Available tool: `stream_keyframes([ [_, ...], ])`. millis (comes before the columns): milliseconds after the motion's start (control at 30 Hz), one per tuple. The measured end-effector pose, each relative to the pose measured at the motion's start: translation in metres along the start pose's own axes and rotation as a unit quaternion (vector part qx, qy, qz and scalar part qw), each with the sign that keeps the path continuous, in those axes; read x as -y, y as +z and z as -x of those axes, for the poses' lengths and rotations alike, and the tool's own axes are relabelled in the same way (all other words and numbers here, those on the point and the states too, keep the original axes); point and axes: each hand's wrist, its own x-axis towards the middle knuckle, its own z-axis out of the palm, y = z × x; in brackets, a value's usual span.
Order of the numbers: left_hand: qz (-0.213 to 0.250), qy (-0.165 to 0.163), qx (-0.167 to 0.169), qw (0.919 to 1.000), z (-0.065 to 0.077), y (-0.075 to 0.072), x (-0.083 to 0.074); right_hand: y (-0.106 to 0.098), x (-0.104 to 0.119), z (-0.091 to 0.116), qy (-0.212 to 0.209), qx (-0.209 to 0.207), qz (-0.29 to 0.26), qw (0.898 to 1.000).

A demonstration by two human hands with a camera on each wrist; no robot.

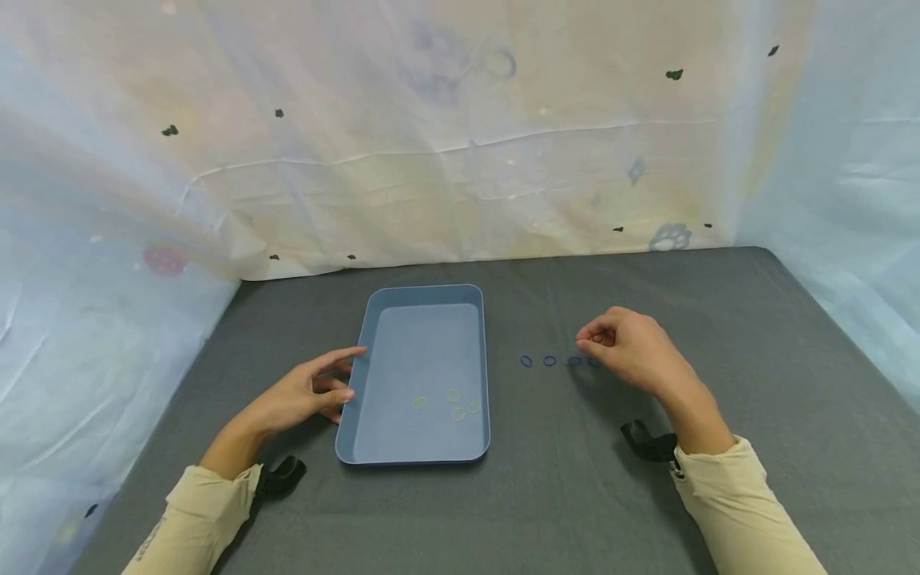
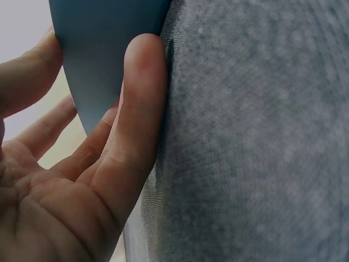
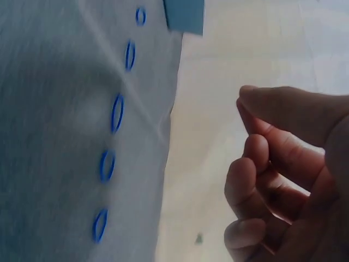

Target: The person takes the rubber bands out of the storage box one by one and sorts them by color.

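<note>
Beige sleeves point(image 1: 192, 519) lay closest; the tray point(image 1: 427, 351) touched the loosely spread fingers of the left hand point(image 1: 309, 391). Blue bands point(image 3: 121, 110) sat below the fingers of the right hand point(image 1: 631, 347), whose tips met, seemingly empty; taking one lightly by its edge seemed wisest.

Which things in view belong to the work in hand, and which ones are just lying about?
Part of the job, it seems: blue rings near the right hand; yellow rings; tray, touched by the left hand.

Only surroundings: cloth; curtain; wrist straps. No loose extra object shows.
</note>
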Motion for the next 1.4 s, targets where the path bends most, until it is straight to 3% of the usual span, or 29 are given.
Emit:
stream_keyframes([
  [400, 0.007, -0.001, -0.001, 1.0000, -0.003, -0.001, -0.001, 0.020, 0.031, -0.003, -0.066, -0.016, -0.019, 0.998],
  [800, 0.003, 0.003, -0.003, 1.0000, -0.003, 0.001, 0.003, 0.041, 0.062, -0.003, -0.123, -0.005, -0.037, 0.992],
  [1033, -0.004, -0.002, -0.004, 1.0000, 0.002, -0.005, 0.003, 0.064, 0.081, -0.004, -0.174, 0.012, -0.038, 0.984],
  [1167, -0.003, -0.005, -0.001, 1.0000, 0.004, -0.008, -0.001, 0.070, 0.084, -0.012, -0.227, 0.054, -0.014, 0.972],
  [1333, 0.002, 0.006, 0.003, 1.0000, 0.000, -0.005, -0.004, 0.066, 0.085, -0.035, -0.319, 0.121, 0.053, 0.938],
  [1400, 0.005, 0.006, 0.005, 1.0000, -0.001, -0.003, -0.004, 0.064, 0.086, -0.043, -0.332, 0.150, 0.073, 0.928],
])
